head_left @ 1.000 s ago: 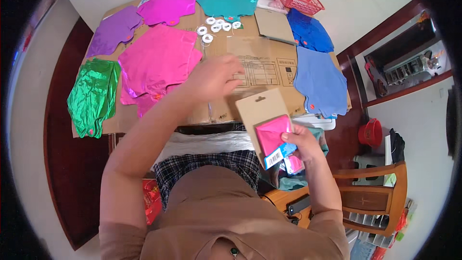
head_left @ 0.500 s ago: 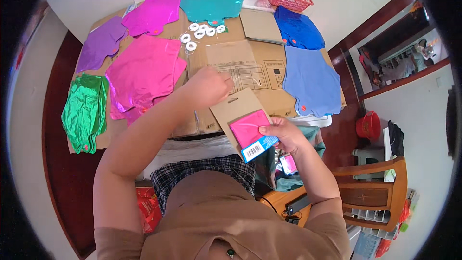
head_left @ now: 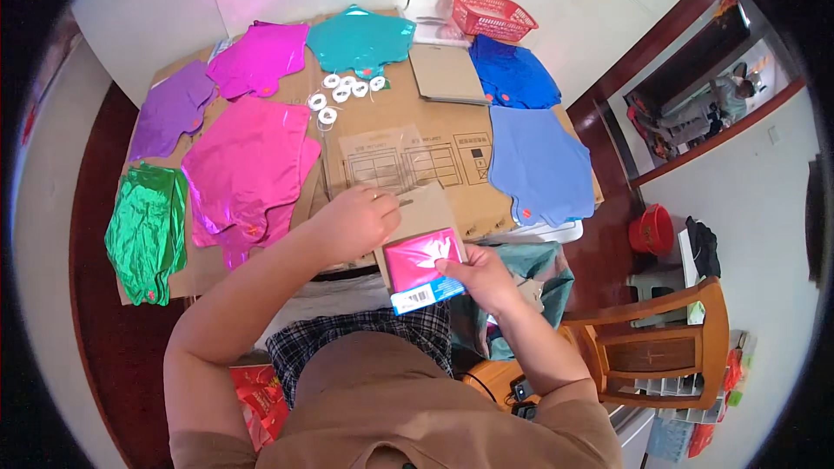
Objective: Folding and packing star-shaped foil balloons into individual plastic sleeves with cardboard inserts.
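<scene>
My right hand (head_left: 486, 276) grips a folded pink foil packet (head_left: 415, 262) with a blue-and-white label, together with a brown cardboard card (head_left: 426, 207) behind it. The thumb presses on the packet's right side. A hang slot shows near the card's top. My left hand (head_left: 363, 224) is closed beside the card's upper left corner, its fingers curled at the lower end of a thin clear plastic bag (head_left: 382, 149). That bag stretches away over the carton's printed panel. The fingertips are partly hidden.
Flat foil balloons lie in stacks around the cardboard-covered table, including pink (head_left: 248, 165), green (head_left: 146, 234), teal (head_left: 360, 39) and light blue (head_left: 540, 165). White ribbon rolls (head_left: 341, 93), brown cards (head_left: 447, 74) and a red basket (head_left: 493, 16) sit among them. A wooden chair (head_left: 651, 352) stands right.
My right hand has brought the pink packet and card left and more upright. My left hand has moved nearer my body, and the clear bag has slid toward me.
</scene>
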`<state>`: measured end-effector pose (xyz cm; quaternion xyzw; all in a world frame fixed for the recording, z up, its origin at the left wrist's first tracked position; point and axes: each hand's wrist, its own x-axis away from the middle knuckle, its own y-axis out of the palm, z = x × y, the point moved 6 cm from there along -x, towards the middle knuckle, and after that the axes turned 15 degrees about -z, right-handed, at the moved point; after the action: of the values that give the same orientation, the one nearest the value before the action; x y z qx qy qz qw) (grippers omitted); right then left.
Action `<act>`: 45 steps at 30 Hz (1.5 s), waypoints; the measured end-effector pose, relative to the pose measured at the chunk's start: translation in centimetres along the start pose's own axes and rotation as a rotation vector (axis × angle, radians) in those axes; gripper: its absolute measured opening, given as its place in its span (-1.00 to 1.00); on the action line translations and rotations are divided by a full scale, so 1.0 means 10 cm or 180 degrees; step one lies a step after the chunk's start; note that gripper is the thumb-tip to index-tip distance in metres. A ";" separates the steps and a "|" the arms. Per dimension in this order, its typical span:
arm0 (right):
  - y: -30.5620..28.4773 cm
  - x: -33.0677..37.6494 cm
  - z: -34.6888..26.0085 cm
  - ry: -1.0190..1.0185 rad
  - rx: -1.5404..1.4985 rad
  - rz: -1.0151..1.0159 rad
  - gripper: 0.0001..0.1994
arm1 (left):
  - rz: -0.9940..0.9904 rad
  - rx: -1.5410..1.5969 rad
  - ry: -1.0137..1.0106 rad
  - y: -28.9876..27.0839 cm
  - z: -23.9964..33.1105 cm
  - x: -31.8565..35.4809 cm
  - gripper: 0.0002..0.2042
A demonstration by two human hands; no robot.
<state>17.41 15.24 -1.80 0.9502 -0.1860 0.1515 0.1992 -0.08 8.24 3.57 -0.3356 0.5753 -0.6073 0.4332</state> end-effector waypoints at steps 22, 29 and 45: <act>0.24 -0.17 0.31 0.0045 -0.0125 -0.0289 -0.81 | 0.0462 0.0716 -0.0359 0.09 -0.01 0.19 -0.77; 0.23 -0.18 0.39 0.0041 -0.0124 -0.0305 -0.81 | 0.0298 0.0734 -0.0135 0.08 0.05 0.23 -0.78; 0.33 -0.22 0.37 -0.0013 -0.0126 -0.0255 -0.85 | -0.0283 0.0383 -0.0446 0.15 0.10 0.23 -0.82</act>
<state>14.90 11.44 -4.76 0.9530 -0.1511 0.1377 0.2235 0.09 5.84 1.96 -0.3758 0.4906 -0.6343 0.4644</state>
